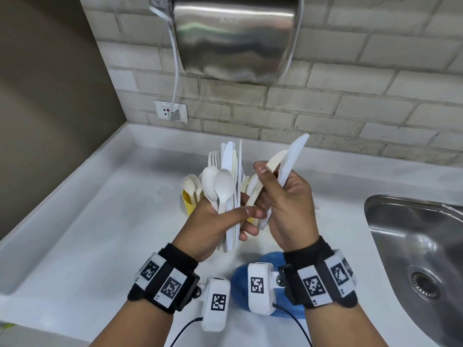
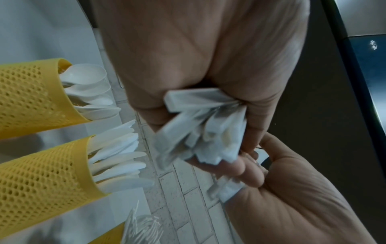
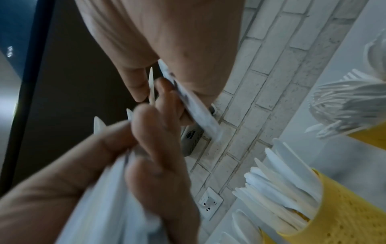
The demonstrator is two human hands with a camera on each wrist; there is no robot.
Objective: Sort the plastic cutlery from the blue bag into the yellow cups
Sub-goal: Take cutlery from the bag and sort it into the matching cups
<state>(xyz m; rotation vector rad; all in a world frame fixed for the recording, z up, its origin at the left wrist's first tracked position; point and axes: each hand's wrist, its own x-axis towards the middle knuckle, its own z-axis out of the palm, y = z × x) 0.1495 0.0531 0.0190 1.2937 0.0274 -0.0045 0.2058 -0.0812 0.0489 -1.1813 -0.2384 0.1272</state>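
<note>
Kitchenette or washroom, steel sink [image 1: 411, 251], wall hand dryer [image 1: 235, 38], tiled counter [image 1: 105, 221]

yellow perforated cups [image 2: 41, 173], white cutlery [image 1: 225, 186], blue bag [image 1: 283, 304], white counter [image 1: 100, 234]

Just beyond the two grips, three yellow cups [image 2: 41, 173] bristling with upright cutlery stand in the way. Left of the grips, bare counter [image 1: 105, 221] lies open. Below the wrists sits the blue bag [image 1: 283, 301]; the sink [image 1: 416, 246] lies right.
</note>
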